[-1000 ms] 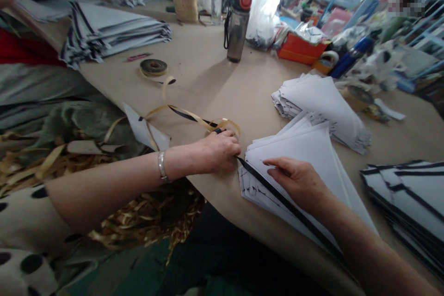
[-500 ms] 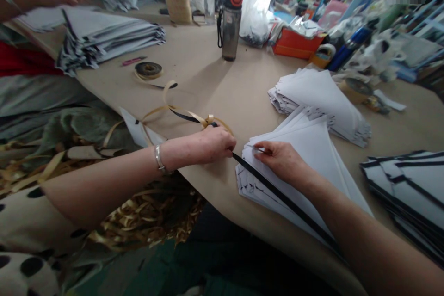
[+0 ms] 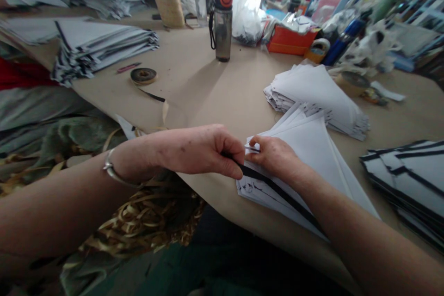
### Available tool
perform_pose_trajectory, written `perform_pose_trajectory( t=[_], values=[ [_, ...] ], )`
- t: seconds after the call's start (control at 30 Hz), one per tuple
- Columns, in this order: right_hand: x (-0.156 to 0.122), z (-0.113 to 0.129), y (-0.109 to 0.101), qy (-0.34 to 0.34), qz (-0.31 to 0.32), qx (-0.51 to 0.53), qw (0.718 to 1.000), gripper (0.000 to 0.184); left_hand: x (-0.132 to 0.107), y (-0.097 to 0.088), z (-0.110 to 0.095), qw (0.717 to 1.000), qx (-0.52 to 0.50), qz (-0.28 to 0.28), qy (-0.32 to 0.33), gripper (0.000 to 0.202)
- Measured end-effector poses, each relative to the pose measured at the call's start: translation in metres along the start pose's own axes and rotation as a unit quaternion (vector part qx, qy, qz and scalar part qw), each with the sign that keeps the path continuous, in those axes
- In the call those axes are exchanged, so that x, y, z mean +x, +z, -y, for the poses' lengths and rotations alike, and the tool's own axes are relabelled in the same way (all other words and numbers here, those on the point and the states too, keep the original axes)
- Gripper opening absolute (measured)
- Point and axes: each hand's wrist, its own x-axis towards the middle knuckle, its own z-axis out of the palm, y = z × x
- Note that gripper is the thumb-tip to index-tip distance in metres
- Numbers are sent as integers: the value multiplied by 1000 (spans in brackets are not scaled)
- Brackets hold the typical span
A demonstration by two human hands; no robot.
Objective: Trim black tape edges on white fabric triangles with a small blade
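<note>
My left hand (image 3: 204, 151), a bangle on its wrist, pinches a black tape strip (image 3: 255, 173) between thumb and bent fingers. From there the strip runs along the near edge of a stack of white sheets (image 3: 308, 145) and passes under my right forearm. Just right of the left hand, my right hand (image 3: 277, 156) rests over the stack, its fingers closed on a thin, pale, blade-like piece (image 3: 252, 148) whose kind I cannot make out. A tape roll (image 3: 143, 75) lies farther off on the table, its loose end trailing toward my left arm.
A second white stack (image 3: 317, 97) lies behind, and black-edged sheets (image 3: 405, 180) lie at the right. A drink bottle (image 3: 224, 25) stands at the back. More black-edged sheets (image 3: 107, 44) are at the left. Peeled backing strips (image 3: 149, 222) heap below the table edge.
My left hand has come nearer the camera and slightly right, to the strip by the sheets' corner. The looping tape behind it has dropped. The co-worker's hand at upper left has gone from view.
</note>
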Motion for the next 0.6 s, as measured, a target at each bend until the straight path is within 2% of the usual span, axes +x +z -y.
perform_pose_trajectory(
  t=[0.07, 0.13, 0.23, 0.3, 0.37, 0.43, 0.5, 0.6],
  values=[
    [2, -4, -2, -10, 1, 40, 999, 31, 4, -3, 1, 1000, -26, 5, -1, 16],
    [1, -12, -5, -13, -7, 123, 992, 28, 11, -6, 9, 1000, -8, -1, -19, 15],
    [-21, -27, -8, -27, -78, 223, 971, 20, 24, -10, 25, 997, 47, -10, -57, 14],
    [-48, -36, -5, -71, -117, 209, 968, 17, 29, -12, 35, 995, 70, -19, -71, 17],
    [-79, -44, 4, -130, -105, 149, 975, 16, 32, -14, 41, 994, 77, -28, -76, 19],
    [-105, -52, 16, -174, -89, 83, 977, 26, 32, -16, 43, 993, 80, -32, -83, 20],
    [-120, -60, 27, -196, -95, 38, 975, 36, 32, -19, 43, 992, 85, -35, -85, 20],
    [-125, -69, 35, -199, -112, 28, 973, 41, 32, -22, 37, 992, 94, -42, -73, 20]
  ],
)
